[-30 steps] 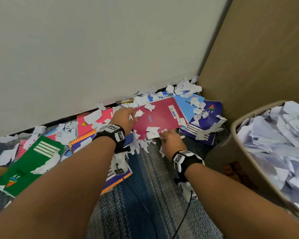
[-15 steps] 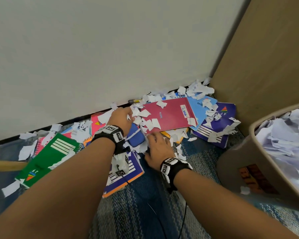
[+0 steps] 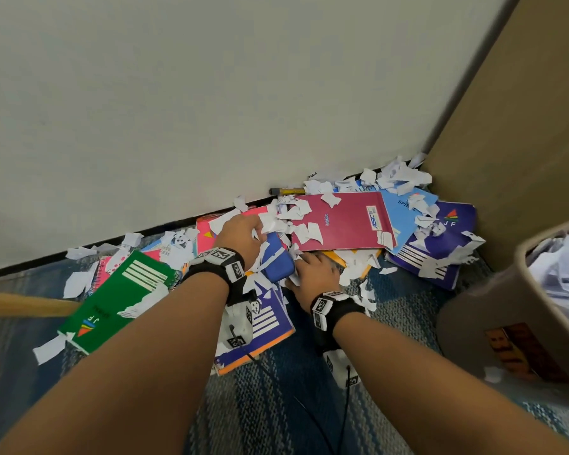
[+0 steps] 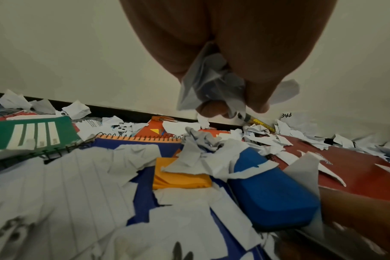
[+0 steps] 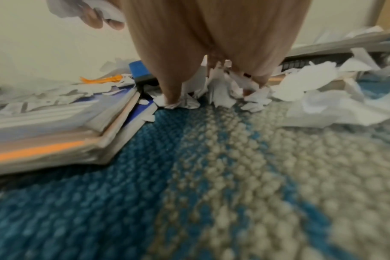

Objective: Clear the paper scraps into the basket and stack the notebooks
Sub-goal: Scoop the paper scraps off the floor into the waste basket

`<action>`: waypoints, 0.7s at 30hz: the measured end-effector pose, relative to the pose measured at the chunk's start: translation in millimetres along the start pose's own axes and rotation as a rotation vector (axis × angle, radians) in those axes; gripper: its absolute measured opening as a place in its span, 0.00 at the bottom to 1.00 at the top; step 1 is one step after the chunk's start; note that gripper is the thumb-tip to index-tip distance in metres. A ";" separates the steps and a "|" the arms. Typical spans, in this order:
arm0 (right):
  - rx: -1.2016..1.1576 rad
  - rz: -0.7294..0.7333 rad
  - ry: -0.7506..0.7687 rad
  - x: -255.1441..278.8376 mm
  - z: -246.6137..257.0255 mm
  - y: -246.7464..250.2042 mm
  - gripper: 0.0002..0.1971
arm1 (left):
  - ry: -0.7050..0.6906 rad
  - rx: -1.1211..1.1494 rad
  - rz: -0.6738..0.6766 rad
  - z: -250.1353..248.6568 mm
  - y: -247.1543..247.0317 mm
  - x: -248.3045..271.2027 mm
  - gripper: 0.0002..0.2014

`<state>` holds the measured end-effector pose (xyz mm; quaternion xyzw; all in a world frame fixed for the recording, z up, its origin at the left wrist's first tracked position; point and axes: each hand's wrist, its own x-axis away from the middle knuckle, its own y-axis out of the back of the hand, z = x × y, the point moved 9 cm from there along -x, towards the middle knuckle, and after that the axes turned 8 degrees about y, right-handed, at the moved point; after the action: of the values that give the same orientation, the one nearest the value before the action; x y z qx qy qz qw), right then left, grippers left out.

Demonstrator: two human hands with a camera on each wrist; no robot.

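My left hand [image 3: 240, 236] is clenching a wad of paper scraps [image 4: 209, 82] just left of the blue case [image 3: 278, 262]. Right of that case, my right hand [image 3: 314, 270] is curling its fingers [image 5: 174, 88] into scraps on the carpet. The green notebook [image 3: 119, 293], far left of the case, is reading "JF". The basket [image 3: 519, 310] is sitting far right.

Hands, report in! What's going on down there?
Left hand grips paper scraps. Right hand gathering more on carpet. Notebooks unstacked. Basket nearly full.
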<state>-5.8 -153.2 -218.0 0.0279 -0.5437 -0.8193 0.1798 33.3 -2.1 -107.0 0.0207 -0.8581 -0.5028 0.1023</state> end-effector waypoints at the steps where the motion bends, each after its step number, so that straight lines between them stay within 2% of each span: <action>1: 0.005 0.025 0.037 -1.4 3.3 -1.1 0.21 | 0.000 0.001 0.006 -0.5 0.3 -0.1 0.04; 4: 0.011 0.090 0.151 3.6 10.2 -8.1 0.17 | 0.001 0.009 0.035 -5.0 1.9 -2.1 0.05; 9: -0.025 0.142 0.212 29.6 2.1 -3.7 0.15 | -0.012 -0.022 0.042 -16.3 5.8 -3.0 0.03; 12: 0.015 0.156 0.191 36.4 -6.1 8.8 0.21 | -0.032 -0.049 0.027 -23.3 7.5 -3.9 0.05; 15: 0.099 0.054 0.102 36.7 -14.0 31.0 0.28 | -0.034 -0.048 0.020 -27.9 7.2 -4.4 0.05; 17: 0.089 0.017 0.097 32.1 -11.1 40.0 0.34 | -0.037 -0.054 0.026 -27.8 5.3 -4.2 0.04; 21: 0.060 0.090 0.156 17.9 5.3 26.3 0.42 | -0.012 -0.045 0.036 -18.0 -0.5 -3.8 0.03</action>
<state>-16.9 -163.4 -189.5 0.0724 -0.5531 -0.7891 0.2571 40.5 -17.3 -99.5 0.0000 -0.8474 -0.5202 0.1066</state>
